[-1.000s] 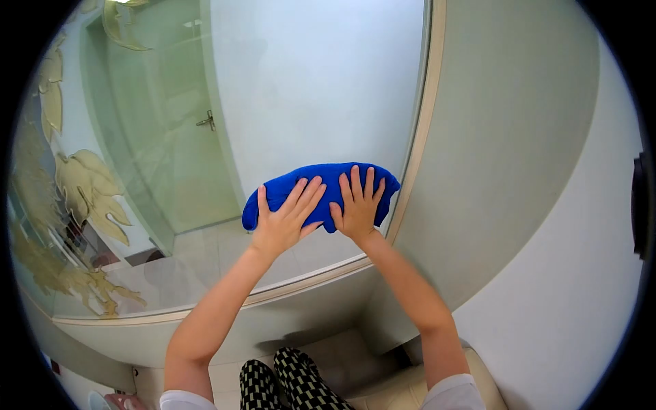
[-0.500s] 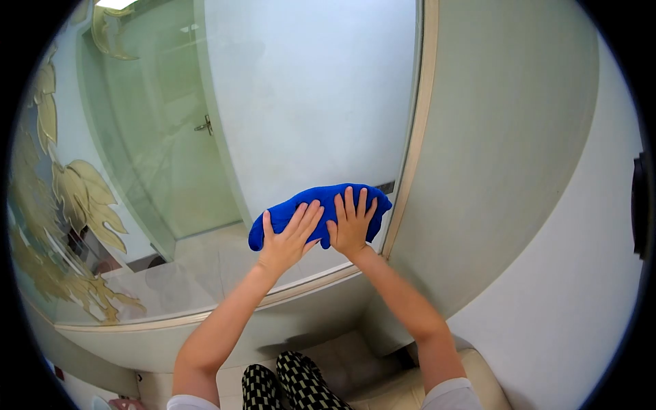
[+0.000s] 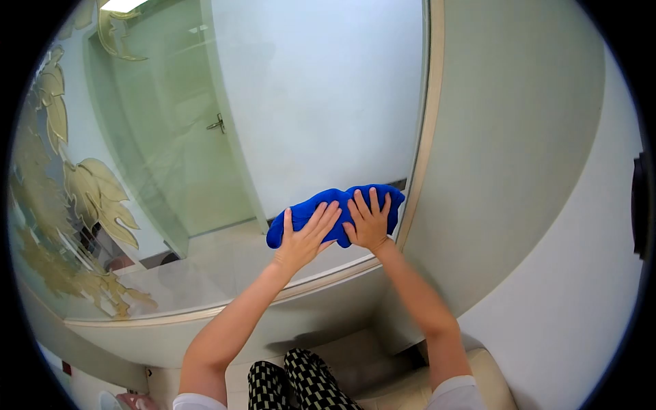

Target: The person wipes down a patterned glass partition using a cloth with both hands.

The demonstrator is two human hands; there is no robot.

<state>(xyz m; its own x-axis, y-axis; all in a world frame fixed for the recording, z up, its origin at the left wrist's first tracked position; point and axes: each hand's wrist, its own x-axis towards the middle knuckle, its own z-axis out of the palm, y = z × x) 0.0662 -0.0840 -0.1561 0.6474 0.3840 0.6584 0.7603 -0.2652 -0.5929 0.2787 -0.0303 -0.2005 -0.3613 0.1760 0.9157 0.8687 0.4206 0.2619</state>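
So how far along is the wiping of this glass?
Done: can't confirm any; the glass shows no clear line between wiped and unwiped parts. In hand: left hand and right hand press the blue cloth to its lower right, near the frame. Remaining: probably at least this patch, as the cloth is on it; the leaf pattern I can't judge.

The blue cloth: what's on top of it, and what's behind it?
On the blue cloth rest the left hand and right hand. Behind it is the glass pane; the patch the cloth covers cannot be seen.
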